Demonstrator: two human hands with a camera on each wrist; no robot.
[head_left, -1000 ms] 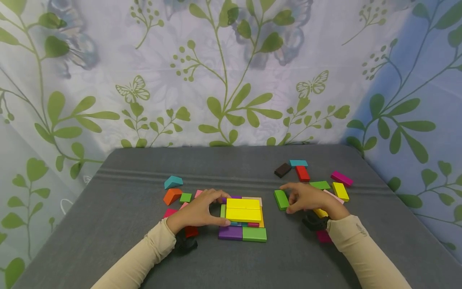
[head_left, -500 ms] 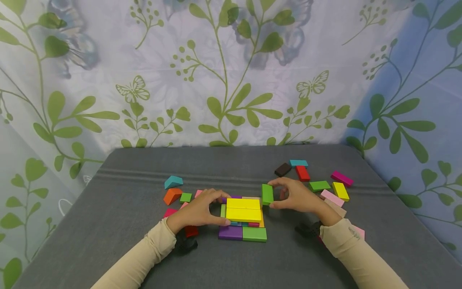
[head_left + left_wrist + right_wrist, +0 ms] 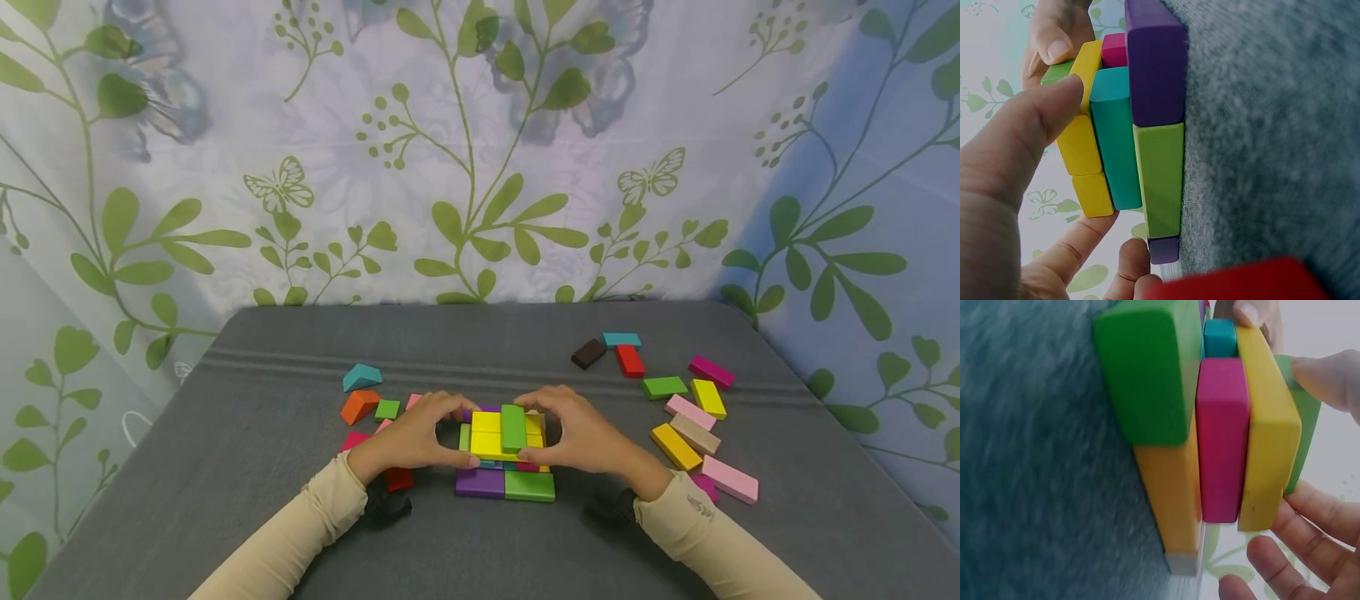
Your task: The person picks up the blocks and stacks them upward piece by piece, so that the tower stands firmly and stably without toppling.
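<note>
Green, likely light, stiff and a bit slick, the block (image 3: pixel 513 429) is lying atop the stack (image 3: pixel 480 483), where the right hand (image 3: pixel 577 433) is sensibly pinching its two ends, fingers half spread, while the left hand (image 3: pixel 420 435), similarly spread, is gripping the yellow pair (image 3: pixel 486 447) beneath.

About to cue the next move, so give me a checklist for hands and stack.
1. Right hand grips the green rectangular, wooden-looking block: ok, between thumb and fingers.
2. Left hand holds the two yellow rectangular, wooden-looking blocks: ok, thumb and fingers at their edges.
3. Green block crosswise over both yellow blocks: ok.
4. Green block fully seated: cannot tell, no clear view underneath.
5. Right hand free: not ok, holding the green block.
</note>
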